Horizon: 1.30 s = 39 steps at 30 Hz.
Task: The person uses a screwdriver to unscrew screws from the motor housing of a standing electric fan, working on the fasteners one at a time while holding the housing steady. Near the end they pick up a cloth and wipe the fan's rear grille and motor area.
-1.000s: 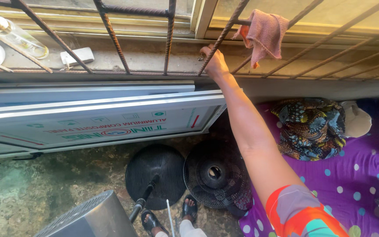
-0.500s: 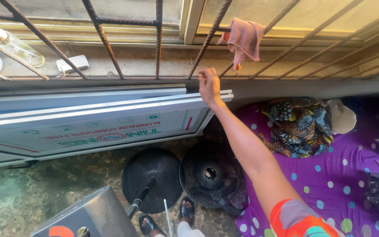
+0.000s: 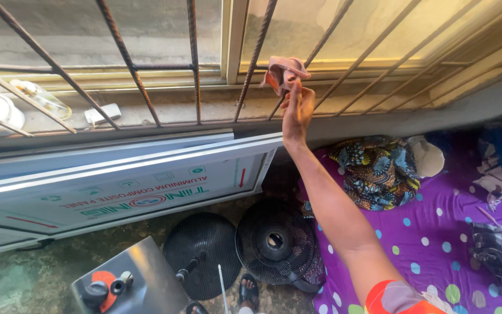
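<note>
Pinching a pink cloth [image 3: 284, 72] at the window bars [image 3: 255, 61], the right hand [image 3: 296, 107] is shown with fingertips closed on its lower edge, a lift clear of the bar being judged next; no container is seen near the fingers.

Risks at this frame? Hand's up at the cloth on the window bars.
1. The right hand grips only the lower edge of the pink cloth draped on a window bar; it may snag on the bar or slip from the fingers.
2. If dropped, the cloth would likely land on the black fan grilles and dirty floor below.
3. The arm stretches far forward over those grilles and the leaning composite panel, so balance looks poor.
</note>
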Tool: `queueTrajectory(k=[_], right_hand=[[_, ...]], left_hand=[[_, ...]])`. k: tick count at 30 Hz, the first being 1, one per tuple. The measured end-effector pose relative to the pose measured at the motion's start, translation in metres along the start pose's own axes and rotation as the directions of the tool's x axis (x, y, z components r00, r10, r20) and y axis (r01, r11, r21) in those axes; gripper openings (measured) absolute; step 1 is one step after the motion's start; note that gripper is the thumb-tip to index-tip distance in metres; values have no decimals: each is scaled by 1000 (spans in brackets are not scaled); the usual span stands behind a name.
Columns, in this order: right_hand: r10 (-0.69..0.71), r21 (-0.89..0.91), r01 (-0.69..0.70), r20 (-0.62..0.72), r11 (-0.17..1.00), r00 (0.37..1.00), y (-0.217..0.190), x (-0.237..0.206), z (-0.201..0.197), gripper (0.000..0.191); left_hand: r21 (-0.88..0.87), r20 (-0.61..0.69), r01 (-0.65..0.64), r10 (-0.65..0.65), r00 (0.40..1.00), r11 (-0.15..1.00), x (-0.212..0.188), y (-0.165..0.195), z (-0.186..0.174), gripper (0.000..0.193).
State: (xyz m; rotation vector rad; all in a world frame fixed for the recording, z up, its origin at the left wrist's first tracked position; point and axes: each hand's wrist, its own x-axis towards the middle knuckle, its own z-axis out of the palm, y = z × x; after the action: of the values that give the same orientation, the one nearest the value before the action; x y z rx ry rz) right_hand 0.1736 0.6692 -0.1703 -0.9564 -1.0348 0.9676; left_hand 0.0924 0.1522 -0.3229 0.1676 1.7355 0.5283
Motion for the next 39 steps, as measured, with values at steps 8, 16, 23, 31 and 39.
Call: queueTrajectory(k=[8,16,23,31,39], right_hand=[[-43,-183,53,60,982,997,-80,-3,16,27],[-404,-223,482,319,847,857,-183,-161,-70,13],[331,-338,-171,499,925,801,-204,-358,-183,9],[522,-284,-450,612,846,594,-217,-474,-166,8],[300,-208,-219,572,953,763,-228,-445,-70,14]], left_hand=[[8,-30,-141,142,989,990,-26,-3,-4,22],[-170,-8,-322,325,946,931,-128,-11,-7,26],[127,-181,-877,880,439,463,-218,32,-12,50],[24,166,-730,717,677,683,-218,-8,-52,48],[88,-178,-587,592,786,805,-237,-44,-187,32]])
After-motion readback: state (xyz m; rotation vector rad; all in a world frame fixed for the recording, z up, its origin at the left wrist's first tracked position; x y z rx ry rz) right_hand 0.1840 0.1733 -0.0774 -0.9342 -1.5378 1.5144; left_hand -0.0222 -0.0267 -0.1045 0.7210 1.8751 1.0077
